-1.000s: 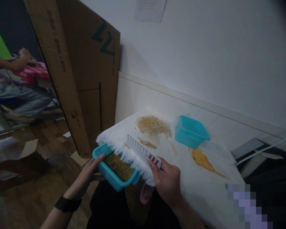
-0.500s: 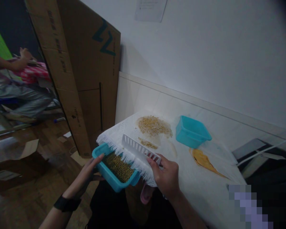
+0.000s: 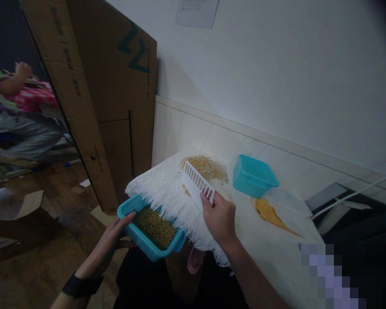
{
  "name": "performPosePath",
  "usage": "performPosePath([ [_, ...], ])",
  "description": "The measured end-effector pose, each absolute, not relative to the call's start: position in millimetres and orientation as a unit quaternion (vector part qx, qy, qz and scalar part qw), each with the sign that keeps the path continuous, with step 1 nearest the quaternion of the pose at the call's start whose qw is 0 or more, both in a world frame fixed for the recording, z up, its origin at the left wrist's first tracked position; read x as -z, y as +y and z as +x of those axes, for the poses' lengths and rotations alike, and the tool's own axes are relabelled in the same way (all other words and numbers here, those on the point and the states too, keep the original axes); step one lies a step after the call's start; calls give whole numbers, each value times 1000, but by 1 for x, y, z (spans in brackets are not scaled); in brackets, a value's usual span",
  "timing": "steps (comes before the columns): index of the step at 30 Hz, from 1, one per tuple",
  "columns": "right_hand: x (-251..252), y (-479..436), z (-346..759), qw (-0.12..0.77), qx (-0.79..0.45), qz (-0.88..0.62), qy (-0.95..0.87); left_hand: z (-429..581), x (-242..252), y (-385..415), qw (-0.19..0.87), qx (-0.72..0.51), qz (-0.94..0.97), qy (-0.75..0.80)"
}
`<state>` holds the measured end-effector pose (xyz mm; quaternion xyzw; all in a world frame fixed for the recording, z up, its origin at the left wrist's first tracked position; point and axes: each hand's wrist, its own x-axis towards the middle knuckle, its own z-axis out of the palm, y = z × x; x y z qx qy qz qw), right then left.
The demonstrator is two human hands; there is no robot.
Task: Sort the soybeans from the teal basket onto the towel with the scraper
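My left hand (image 3: 117, 234) grips the near left wall of a turquoise plastic box (image 3: 144, 247), thumb over its rim. Small green beans (image 3: 156, 226) lie inside it. The box is held at the table's edge, partly under the fringe of a white cloth (image 3: 161, 180). Closed around one end of a white slotted plastic scraper (image 3: 194, 189) is my right hand (image 3: 220, 214). The scraper is above the cloth, its slotted edge toward a spread of yellowish beans (image 3: 206, 167). It hides part of a smaller strip of beans (image 3: 185, 189).
A second turquoise box (image 3: 252, 178) stands on the right of the table, beside a yellow-orange leaf-like piece (image 3: 272, 214). A tall cardboard box (image 3: 116, 98) rises at the left. Another person's arm (image 3: 9, 83) shows at the far left. Dark equipment and a white cable (image 3: 354, 195) lie right.
My right hand has moved the scraper from the cloth's fringed edge up toward the yellowish beans. My left hand still holds the box. The whole view has shifted slightly.
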<state>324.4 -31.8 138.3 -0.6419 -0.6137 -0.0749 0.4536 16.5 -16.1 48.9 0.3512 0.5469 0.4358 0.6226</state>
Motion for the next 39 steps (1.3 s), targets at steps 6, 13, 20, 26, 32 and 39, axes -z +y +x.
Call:
performPosePath([
  [6,-143,-30,323,452,52,-640,-619,19,-49,-17,620,-441,352,545],
  [13,-145,-31,319,471,-6,-626,-622,20,-55,-18,630,-417,368,542],
  [20,-148,-34,311,469,-21,-609,-639,19,-53,-17,630,-424,367,538],
  [26,-149,-35,307,463,-16,-603,-649,22,-58,-20,626,-429,357,545],
  [32,-146,-36,308,467,-36,-610,-639,21,-58,-19,628,-421,365,543],
  [39,-143,-30,322,490,-64,-613,-616,21,-57,-19,630,-418,369,540],
])
